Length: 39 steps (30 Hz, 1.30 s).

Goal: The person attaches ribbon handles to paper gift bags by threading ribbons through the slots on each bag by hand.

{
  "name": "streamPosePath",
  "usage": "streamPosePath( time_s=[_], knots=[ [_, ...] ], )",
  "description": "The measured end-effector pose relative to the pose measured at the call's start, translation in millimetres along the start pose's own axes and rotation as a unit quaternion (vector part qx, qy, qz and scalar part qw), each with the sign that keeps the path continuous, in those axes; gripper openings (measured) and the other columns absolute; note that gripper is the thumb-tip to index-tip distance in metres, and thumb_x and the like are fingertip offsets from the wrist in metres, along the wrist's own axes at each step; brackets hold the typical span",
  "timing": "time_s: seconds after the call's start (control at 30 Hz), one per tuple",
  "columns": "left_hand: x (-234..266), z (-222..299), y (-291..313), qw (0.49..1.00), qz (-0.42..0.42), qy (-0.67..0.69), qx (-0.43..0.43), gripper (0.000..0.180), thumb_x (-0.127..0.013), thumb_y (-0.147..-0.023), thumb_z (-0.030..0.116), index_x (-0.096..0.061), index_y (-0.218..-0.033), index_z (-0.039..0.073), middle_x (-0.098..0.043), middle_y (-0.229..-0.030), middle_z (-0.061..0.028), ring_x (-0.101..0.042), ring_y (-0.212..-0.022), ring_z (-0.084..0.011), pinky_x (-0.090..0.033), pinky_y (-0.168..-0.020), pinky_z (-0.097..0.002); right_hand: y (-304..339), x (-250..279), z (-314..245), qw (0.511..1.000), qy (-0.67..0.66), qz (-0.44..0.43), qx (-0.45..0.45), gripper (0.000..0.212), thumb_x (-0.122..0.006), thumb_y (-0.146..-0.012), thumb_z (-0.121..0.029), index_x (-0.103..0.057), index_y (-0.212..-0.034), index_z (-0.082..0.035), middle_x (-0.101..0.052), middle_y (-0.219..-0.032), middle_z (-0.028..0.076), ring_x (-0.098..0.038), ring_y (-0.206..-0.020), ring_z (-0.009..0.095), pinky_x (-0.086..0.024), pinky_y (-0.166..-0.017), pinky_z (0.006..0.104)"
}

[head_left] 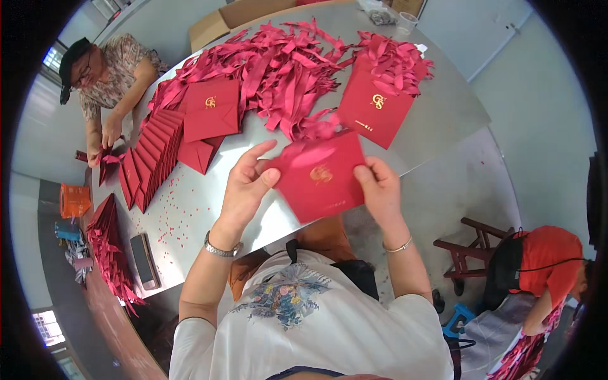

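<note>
A red paper bag (322, 183) with a gold emblem is held up in front of me, over the table's near edge. Its outline is slightly blurred, and pink-red ribbon (316, 129) shows at its top. My left hand (246, 187), closed at the bag's left edge, has its thumb against the front. With thumb in front and fingers curled behind, my right hand (381, 189) grips the right edge. Just beyond lies another red bag (373, 104) with ribbons heaped on its upper end. Left of it, a large mass of ribbons (278, 69) covers stacked bags.
Folded red bags (152, 158) fan out on the metal table (437, 120). A phone (145, 261) lies near its left edge, by more ribboned bags (109, 247). One person (111, 88) handles a bag at far left; another (551, 266) bends at right near a wooden stool (472, 250).
</note>
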State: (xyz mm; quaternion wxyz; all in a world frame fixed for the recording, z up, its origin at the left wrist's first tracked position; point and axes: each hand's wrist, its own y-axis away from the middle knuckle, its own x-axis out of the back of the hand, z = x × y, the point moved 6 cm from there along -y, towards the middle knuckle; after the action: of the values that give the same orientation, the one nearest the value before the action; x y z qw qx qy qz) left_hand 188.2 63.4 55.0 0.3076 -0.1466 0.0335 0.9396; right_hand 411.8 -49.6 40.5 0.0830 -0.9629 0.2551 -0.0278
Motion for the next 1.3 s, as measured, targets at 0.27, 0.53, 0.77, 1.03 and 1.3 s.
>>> streamPosePath(
  time_s=[0.27, 0.53, 0.77, 1.03, 1.3],
  knots=[
    [29.6, -27.1, 12.0, 0.979, 0.083, -0.182, 0.036, 0.046, -0.059, -0.093, 0.008, -0.045, -0.137, 0.002, -0.064, -0.113, -0.0084, -0.061, -0.088, -0.0128, -0.050, -0.077, -0.0256, -77.2, 80.4, 48.1, 0.935, 0.279, 0.205, 0.082, 0.040, -0.069, -0.081, -0.015, -0.056, -0.115, 0.001, -0.062, -0.108, 0.016, -0.060, -0.094, 0.026, -0.048, -0.086, 0.0381],
    [47.2, -46.6, 35.3, 0.979, 0.141, -0.118, 0.091, 0.037, -0.055, -0.094, 0.000, -0.050, -0.130, 0.000, -0.064, -0.107, -0.0064, -0.059, -0.085, -0.0105, -0.050, -0.078, -0.0240, -103.9, 66.8, 53.8, 0.887, 0.415, 0.180, -0.091, 0.078, -0.073, -0.078, -0.021, -0.032, -0.143, -0.004, -0.053, -0.126, 0.021, -0.051, -0.117, 0.041, -0.043, -0.099, 0.0459],
    [50.9, -47.6, 40.7, 0.980, 0.155, -0.082, 0.089, 0.034, -0.053, -0.094, -0.002, -0.052, -0.127, 0.000, -0.065, -0.105, -0.0061, -0.060, -0.085, -0.0111, -0.050, -0.077, -0.0235, -159.4, 76.0, 63.9, 0.874, 0.417, 0.225, -0.111, 0.080, -0.072, -0.079, -0.021, -0.028, -0.143, -0.003, -0.051, -0.125, 0.027, -0.055, -0.113, 0.042, -0.047, -0.095, 0.0461],
    [62.3, -57.3, 45.0, 0.982, 0.161, -0.062, 0.074, 0.031, -0.053, -0.094, -0.002, -0.054, -0.124, 0.000, -0.065, -0.103, -0.0066, -0.061, -0.085, -0.0123, -0.051, -0.076, -0.0237, -191.0, 70.3, 79.3, 0.879, 0.412, 0.202, -0.128, 0.075, -0.075, -0.074, -0.023, -0.037, -0.135, 0.000, -0.053, -0.123, 0.028, -0.056, -0.111, 0.043, -0.048, -0.093, 0.0473],
    [66.3, -67.6, 40.0, 0.980, 0.146, -0.127, 0.049, 0.032, -0.055, -0.090, 0.002, -0.057, -0.122, 0.000, -0.067, -0.101, -0.0073, -0.062, -0.083, -0.0107, -0.051, -0.075, -0.0239, -157.5, 84.7, 79.3, 0.954, 0.165, 0.237, 0.076, 0.053, -0.073, -0.081, -0.018, -0.050, -0.122, 0.008, -0.058, -0.114, 0.019, -0.056, -0.099, 0.026, -0.046, -0.089, 0.0376]
  ],
)
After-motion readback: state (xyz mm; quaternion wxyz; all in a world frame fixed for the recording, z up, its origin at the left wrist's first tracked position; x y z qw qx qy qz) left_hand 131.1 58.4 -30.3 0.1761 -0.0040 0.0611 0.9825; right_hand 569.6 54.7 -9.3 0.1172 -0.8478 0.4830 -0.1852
